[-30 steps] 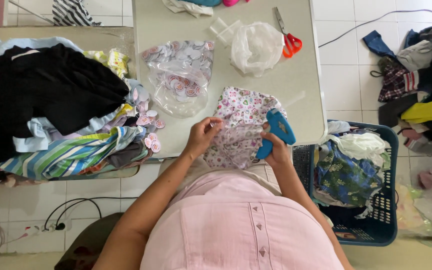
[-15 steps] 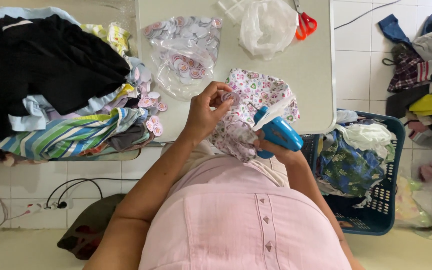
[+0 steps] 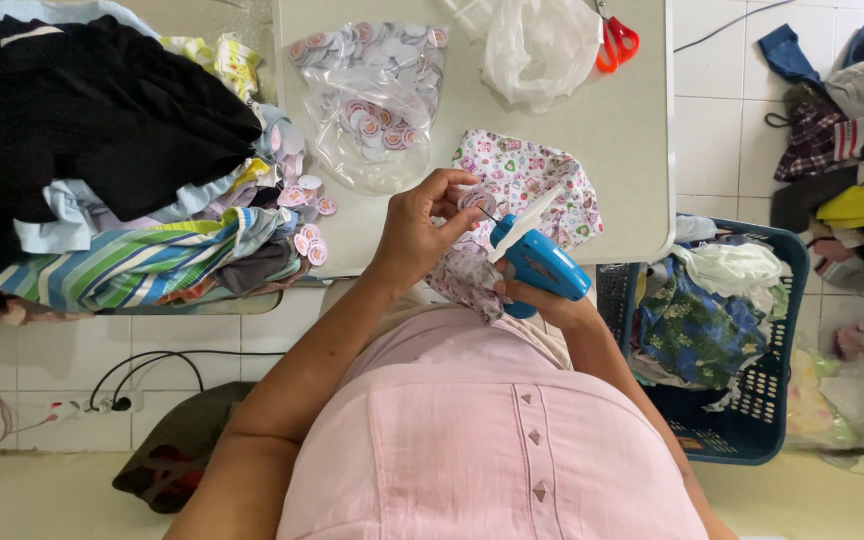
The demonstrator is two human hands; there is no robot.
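Pinching a round tag against the floral garment (image 3: 537, 185) at the table (image 3: 632, 130) edge, the left hand (image 3: 422, 225) fingers are closing tight, steadying cloth for the blue tagging gun (image 3: 540, 262) the right hand (image 3: 542, 300) is gripping, needle touching fabric.

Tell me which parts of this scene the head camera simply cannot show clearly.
- Scissors with red handles: blades cut off by the top edge.
- Small round tag pinched in left hand: too small to read.
- Blue plastic tagging gun: grip hidden inside right hand.
- Blue laundry basket: floor hidden by clothes.
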